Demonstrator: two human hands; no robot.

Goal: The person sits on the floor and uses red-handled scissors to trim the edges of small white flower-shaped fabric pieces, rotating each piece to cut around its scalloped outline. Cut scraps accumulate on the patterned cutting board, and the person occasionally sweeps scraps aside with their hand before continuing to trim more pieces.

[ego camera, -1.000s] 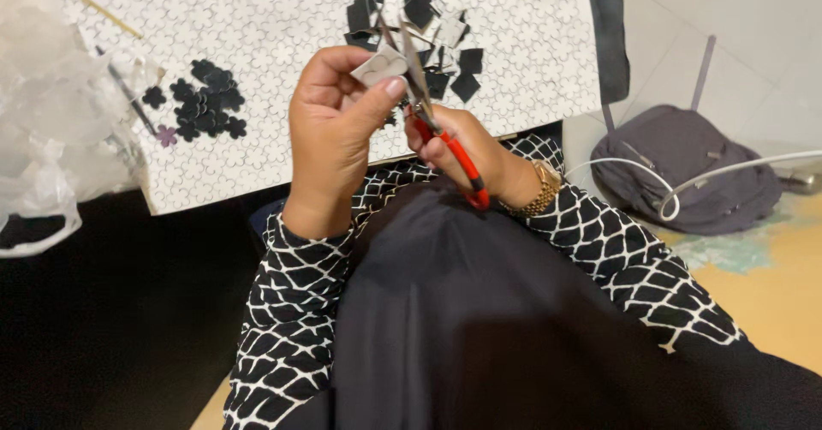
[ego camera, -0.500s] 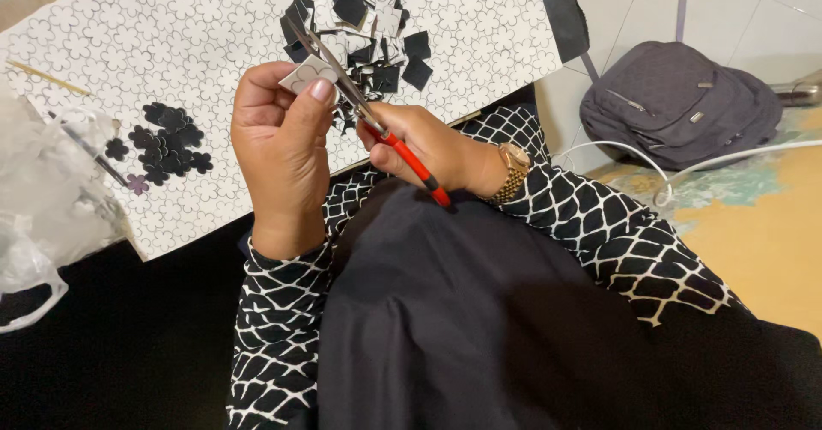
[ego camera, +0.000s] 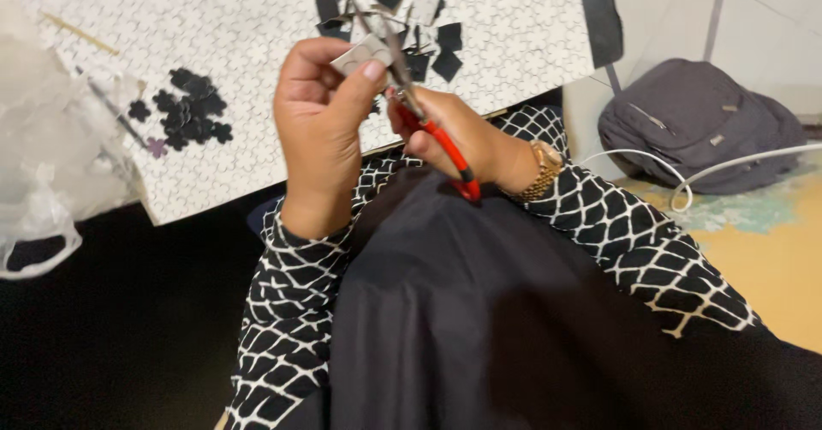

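Small grey square piece (ego camera: 364, 53): pinched in left hand (ego camera: 321, 113) grip, thumb on top. Looks light, thin, bendable; best held by its edge. Red-handled scissors (ego camera: 428, 122): right hand (ego camera: 454, 134) grip closed around the handles, blades touching piece.

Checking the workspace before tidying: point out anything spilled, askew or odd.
Nothing looks damaged. Cut black and grey squares lie in a loose heap on the patterned board, beyond the hands with the red-handled scissors.
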